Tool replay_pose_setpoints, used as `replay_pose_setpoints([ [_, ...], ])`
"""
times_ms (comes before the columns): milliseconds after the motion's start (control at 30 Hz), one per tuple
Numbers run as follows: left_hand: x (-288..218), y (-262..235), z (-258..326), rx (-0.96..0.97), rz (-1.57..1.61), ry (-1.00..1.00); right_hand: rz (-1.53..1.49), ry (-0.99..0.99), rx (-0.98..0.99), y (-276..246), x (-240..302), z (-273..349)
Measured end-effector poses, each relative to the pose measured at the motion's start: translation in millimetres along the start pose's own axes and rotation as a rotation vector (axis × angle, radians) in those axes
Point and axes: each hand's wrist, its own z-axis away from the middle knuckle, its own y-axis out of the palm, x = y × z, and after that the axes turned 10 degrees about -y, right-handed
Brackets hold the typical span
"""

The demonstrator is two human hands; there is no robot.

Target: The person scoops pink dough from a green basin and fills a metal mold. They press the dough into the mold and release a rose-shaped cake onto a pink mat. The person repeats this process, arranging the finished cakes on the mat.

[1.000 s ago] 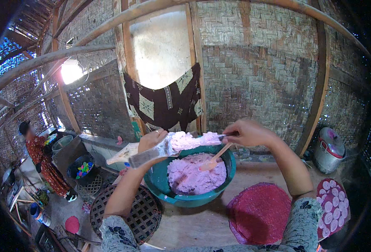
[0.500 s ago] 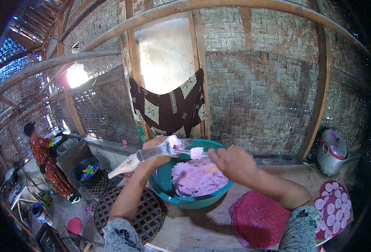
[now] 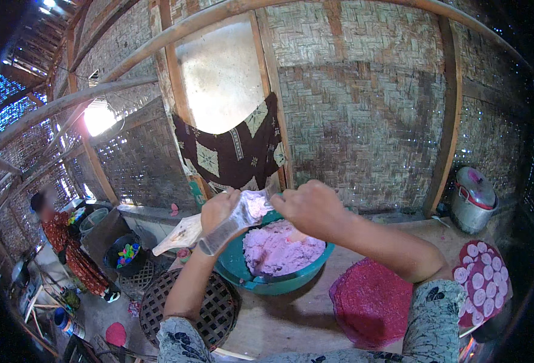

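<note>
My left hand point(image 3: 220, 212) is closed around a clear plastic tube point(image 3: 221, 237), with pale pink dough point(image 3: 257, 204) packed at its upper end. A flat wooden piece point(image 3: 176, 235) sticks out to the left of the same hand; its grip end is hidden. My right hand point(image 3: 306, 209) is closed, its fingertips at the tube's mouth; what it pinches is hidden behind the fingers. Below both hands stands a green basin point(image 3: 279, 287) with a large mass of pink dough point(image 3: 279, 248) in it. A light-coloured tool end pokes out of that mass.
Round crimson sheets point(image 3: 373, 302) lie on the table at the right, beside a crimson round with pale coils point(image 3: 483, 284). A lidded metal pot point(image 3: 472, 199) stands behind. A woven tray point(image 3: 185, 308) lies at the left. Another person point(image 3: 70, 248) stands farther left.
My right hand has moved up and left to the tube's mouth, and the dough lump beside it no longer shows. The tube is tilted more upright. The whole view has shifted slightly.
</note>
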Motion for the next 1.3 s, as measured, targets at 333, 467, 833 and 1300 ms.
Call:
replay_pose_setpoints([
  [333, 39.7, -6.8, -1.8, -0.067, -0.024, -0.281, -0.315, 0.559, -0.105, -9.6, 12.2, 57.5],
  [467, -5.9, 2.2, -8.1, -0.155, 0.167, -0.283, -0.74, 0.709, -0.511, 49.1, 33.1, 5.7],
  [833, 23.4, 21.5, -10.7, -0.241, -0.106, -0.3, -1.108, 0.737, -0.367, 87.4, 67.8, 26.7],
  [1300, 24.9, 38.1, -17.6, -0.154, -0.094, -0.328, -1.302, 0.627, -0.385, 87.4, 77.1, 38.1],
])
